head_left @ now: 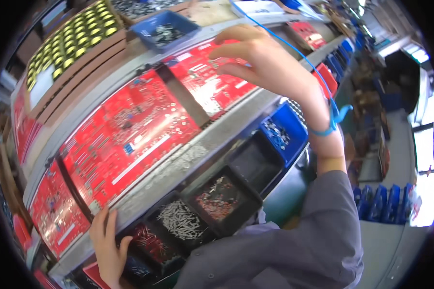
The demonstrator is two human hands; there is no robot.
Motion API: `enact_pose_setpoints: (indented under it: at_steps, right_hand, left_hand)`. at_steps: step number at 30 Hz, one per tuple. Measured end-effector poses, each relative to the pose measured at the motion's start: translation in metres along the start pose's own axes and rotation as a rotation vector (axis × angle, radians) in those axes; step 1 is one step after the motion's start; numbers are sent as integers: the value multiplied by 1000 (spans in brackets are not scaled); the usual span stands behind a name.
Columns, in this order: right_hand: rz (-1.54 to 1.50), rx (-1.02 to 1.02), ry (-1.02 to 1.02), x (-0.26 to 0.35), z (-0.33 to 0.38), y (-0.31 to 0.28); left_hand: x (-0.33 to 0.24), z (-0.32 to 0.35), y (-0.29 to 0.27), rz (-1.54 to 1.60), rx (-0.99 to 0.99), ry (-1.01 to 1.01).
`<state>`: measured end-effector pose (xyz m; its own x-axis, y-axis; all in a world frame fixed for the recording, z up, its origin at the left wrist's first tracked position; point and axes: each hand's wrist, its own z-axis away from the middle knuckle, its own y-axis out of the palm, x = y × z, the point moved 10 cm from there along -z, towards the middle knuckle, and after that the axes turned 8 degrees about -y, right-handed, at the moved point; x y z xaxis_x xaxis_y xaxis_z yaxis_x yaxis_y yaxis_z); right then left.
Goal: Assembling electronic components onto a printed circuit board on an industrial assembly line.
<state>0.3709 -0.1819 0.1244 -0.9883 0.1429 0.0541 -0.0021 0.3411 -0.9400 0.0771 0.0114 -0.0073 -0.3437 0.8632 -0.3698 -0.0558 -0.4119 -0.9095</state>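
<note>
A large red circuit board (144, 123) lies on the rail in front of me, with small parts set in it. My right hand (248, 53) is raised over a second red circuit board (202, 79) farther right. Its fingers are curved and apart, and nothing shows between them. A light blue wrist strap (330, 126) with a blue cord goes round that wrist. Beside the large board's near left corner, my left hand (107, 243) rests at the rail's edge. Its fingers are stretched out and hold nothing visible. A third red board (58, 209) lies at the far left.
Along the near side stand black bins with loose parts, among them silvery pins (181, 220) and reddish parts (217, 197). A blue bin (285, 132) sits at their right end. Beyond the rail are a blue tray (166, 31) and a box of yellow-topped cylindrical parts (74, 41).
</note>
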Motion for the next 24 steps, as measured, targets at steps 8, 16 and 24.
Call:
enact_pose_setpoints:
  at_steps: [8,16,24]
  right_hand:
    - [-62,-105,731,-10,189,-44]
    - [-174,-104,1208,4,298,4]
    - [-253,-207,1092,2,300,16]
  left_hand:
    - [-3,-3,4,-10,106,-18]
    - [-2,-3,6,-7,106,-8]
    - [-6,-5,6,2,98,-2]
